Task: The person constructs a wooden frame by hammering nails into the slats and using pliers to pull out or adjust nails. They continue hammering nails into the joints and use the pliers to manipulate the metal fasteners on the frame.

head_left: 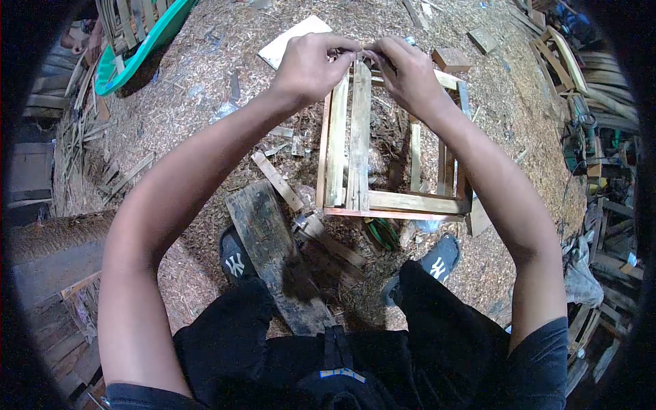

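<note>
A wooden frame point(415, 201) of narrow strips stands on the ground before me, with a pale slat point(359, 137) lying lengthwise over its left part. Both of my hands meet at the slat's far end. My left hand point(311, 68) is closed, thumb and forefinger pinched together just above that end. From the other side my right hand point(408, 74) comes in, its fingers pinched too, the tips almost touching the left ones. Whatever sits between the fingertips is too small and covered to make out.
A worn plank point(273, 246) lies between my feet, with a short wood strip point(277, 179) beside it. Beyond the frame are a white board point(295, 42) and a wood block point(451, 60). A green plastic rim point(147, 51) holds slats at the upper left. Wood shavings cover the ground.
</note>
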Motion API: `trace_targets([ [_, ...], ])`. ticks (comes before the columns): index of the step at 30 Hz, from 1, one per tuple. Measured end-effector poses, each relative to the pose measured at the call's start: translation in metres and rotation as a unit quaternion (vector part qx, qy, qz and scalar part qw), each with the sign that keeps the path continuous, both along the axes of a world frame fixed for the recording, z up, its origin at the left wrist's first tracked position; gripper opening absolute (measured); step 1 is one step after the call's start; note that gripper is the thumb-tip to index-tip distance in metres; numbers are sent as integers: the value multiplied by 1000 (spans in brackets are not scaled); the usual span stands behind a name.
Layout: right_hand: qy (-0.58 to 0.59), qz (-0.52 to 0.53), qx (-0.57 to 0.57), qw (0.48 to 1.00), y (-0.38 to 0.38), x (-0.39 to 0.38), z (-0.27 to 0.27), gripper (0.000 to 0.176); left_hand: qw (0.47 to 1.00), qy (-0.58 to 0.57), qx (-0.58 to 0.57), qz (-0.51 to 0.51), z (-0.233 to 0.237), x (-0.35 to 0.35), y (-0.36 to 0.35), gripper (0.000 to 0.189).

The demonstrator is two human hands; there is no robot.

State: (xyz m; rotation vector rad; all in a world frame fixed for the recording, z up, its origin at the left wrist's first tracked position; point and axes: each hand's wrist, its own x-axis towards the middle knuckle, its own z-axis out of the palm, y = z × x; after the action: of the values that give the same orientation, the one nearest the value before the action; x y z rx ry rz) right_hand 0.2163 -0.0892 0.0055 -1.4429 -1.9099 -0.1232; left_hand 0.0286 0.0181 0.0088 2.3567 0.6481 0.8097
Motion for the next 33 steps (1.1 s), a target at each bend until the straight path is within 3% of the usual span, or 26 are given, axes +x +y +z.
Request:
trace_targets([
  [7, 22, 9, 21, 1000, -7, -1, 2, 14, 999, 36, -4, -12, 3, 4, 3, 25],
  [16, 30, 1, 18, 999, -10, -3, 5, 17, 1000, -1, 13, -11, -9, 9, 8, 19],
  [18, 26, -5, 12, 1000, -10, -3, 5, 17, 998, 10, 59, -12, -9, 9, 10, 22],
  [24, 28, -8, -6, 1000, -10, -3, 13, 19, 999, -16, 37, -32, -9, 8, 11, 18],
  [29, 128, -107, -26, 986, -27, 14, 22, 24, 997, -5, 73, -36, -10, 8, 11, 25],
  [33, 27, -190, -81, 978, -64, 27, 39, 21, 996, -2, 76, -52, -8, 8, 14, 24],
])
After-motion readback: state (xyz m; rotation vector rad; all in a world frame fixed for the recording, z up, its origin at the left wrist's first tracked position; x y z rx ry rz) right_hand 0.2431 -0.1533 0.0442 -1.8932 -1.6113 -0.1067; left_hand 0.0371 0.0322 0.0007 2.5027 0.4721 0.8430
